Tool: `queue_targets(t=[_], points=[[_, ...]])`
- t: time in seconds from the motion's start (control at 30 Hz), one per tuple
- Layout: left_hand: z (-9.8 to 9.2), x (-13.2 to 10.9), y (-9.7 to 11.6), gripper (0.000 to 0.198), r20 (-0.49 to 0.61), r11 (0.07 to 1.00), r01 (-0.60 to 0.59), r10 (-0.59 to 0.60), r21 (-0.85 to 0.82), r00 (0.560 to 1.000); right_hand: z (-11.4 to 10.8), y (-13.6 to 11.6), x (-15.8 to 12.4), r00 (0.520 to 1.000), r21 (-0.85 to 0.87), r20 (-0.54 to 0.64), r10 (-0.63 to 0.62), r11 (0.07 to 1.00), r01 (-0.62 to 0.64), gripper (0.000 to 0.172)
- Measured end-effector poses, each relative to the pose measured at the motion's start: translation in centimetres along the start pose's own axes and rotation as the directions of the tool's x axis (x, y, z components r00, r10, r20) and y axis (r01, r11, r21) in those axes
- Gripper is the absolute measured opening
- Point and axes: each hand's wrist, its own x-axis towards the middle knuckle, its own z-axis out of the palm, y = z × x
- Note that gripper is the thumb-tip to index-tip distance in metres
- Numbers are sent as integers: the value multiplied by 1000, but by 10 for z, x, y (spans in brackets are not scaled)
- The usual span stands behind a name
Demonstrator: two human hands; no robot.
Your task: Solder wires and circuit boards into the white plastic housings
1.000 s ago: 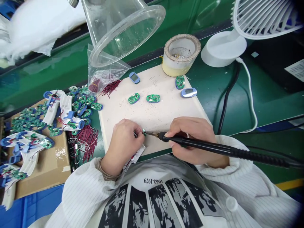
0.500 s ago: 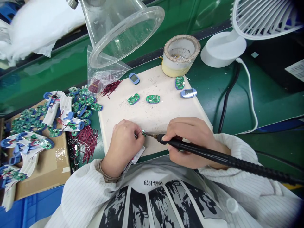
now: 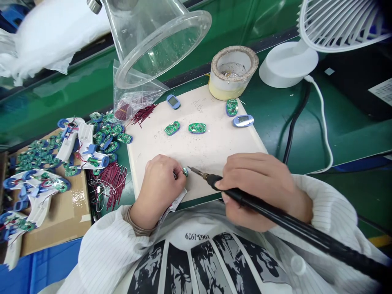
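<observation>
My left hand [image 3: 162, 179] is closed on a small green circuit board [image 3: 185, 172], most of it hidden under the fingers. In my right hand [image 3: 257, 190] is a black soldering iron [image 3: 241, 197], its metal tip pointing left, just off the board's edge. Both hands are over the near part of a pale work sheet [image 3: 159, 149]. Beyond them on the sheet lie a green board in a blue case [image 3: 172, 128] and a similar board [image 3: 197, 128]. Farther right are another board [image 3: 232, 107] and a blue case with a display [image 3: 243, 120].
A tape roll [image 3: 234, 73] with solder scraps inside stands at the back, beside a white fan [image 3: 288, 65]. A clear fume hood [image 3: 162, 49] hangs over the far edge. Dark red wires [image 3: 113, 185], piled boards and a cardboard sheet [image 3: 58, 228] are at left.
My right hand has drawn back to the right with the soldering iron, taking the tip away from the board. My left hand stays in place, holding the board.
</observation>
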Motion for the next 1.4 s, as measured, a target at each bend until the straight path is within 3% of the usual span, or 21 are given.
queue_targets(t=[0.7, 0.97, 1.13, 1.27, 1.4], points=[[2, -1, -2, 13, -10, 986, -75, 77, 149, 997, -2, 2, -20, 978, 123, -153, 140, 985, -122, 19], [-2, -5, -5, 10, 36, 996, -57, 55, 66, 998, 4, 5, -30, 974, 28, -88, 207, 978, -206, 17], [0, -11, -16, 10, 2, 989, -118, 119, -83, 993, 33, 13, -29, 963, 66, 48, 267, 961, -269, 24], [5, -15, -21, 10, -55, 966, -183, 176, -183, 983, 66, 15, -19, 967, 124, 128, 219, 964, -234, 33], [5, -21, -26, 11, -160, 943, -225, 189, -245, 969, 85, 14, -12, 968, 139, 141, 207, 964, -227, 32]])
